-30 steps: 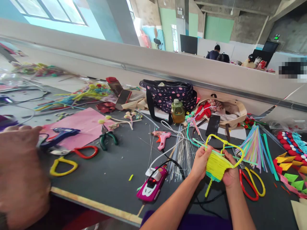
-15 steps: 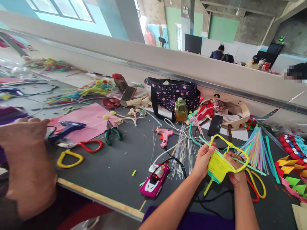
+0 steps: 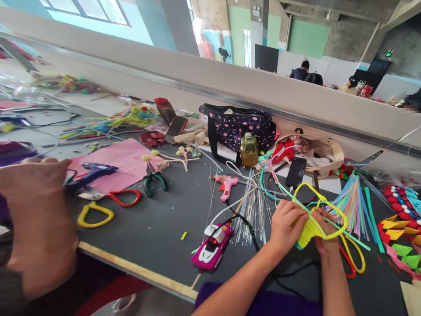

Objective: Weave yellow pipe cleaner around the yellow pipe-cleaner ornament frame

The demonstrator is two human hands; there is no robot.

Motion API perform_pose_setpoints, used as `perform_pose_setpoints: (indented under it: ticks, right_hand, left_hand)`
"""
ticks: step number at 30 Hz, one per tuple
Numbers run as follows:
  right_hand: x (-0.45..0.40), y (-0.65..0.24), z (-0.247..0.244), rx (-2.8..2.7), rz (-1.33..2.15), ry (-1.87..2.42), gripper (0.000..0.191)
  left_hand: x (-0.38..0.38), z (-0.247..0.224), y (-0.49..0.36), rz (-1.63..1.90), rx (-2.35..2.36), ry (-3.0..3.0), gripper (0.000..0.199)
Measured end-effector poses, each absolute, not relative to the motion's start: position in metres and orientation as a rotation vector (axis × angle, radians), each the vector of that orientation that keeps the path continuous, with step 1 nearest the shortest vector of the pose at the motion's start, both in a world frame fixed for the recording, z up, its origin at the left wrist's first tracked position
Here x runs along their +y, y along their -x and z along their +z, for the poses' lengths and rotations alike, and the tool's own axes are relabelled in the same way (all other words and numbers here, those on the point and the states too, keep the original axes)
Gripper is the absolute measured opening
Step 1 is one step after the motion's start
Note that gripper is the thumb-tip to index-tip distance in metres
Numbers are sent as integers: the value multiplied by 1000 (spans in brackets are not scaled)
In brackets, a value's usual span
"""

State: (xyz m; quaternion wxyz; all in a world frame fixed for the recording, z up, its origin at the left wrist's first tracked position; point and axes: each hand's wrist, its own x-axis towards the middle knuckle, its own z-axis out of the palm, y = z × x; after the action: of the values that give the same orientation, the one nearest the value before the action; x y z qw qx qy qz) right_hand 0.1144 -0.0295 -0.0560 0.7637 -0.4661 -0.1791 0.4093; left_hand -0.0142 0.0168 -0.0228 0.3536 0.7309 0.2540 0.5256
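Note:
A yellow pipe-cleaner piece [image 3: 311, 229] with a large yellow loop on its upper right is held up over the table's right part. My left hand [image 3: 289, 224] pinches its left side, the fingers closed over the body and a green strip [image 3: 353, 238]. On the other side my right hand [image 3: 326, 232] grips it below the loop, its fingers partly behind the piece. The green strip runs slantwise across the piece and sticks out at both ends. Part of the yellow body is hidden by my left hand.
Near my hands are scissors [image 3: 357, 254], a purple power strip [image 3: 213, 248], a pink glue gun [image 3: 226, 184], thin wires [image 3: 251, 219] and a phone [image 3: 296, 172]. Pliers [image 3: 153, 180] and other scissors [image 3: 95, 215] lie further left. Another person's arm [image 3: 41, 215] is at the left edge.
My left hand has moved right, over the front of the yellow piece, covering more of it. The piece has shifted slightly right, and its lower yellow stem no longer shows.

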Motion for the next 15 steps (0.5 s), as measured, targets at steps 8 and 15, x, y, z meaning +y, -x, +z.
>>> perform_pose_setpoints:
  ticks: [8,15]
  right_hand:
    - [-35,-110,-46,-504,949,986,18]
    - [-42,-104,-32,-673,945,1096,17]
  left_hand:
    - [16,-17,16,1352,622,-1786,13]
    - [18,-19,16,1268,598,-1691,9]
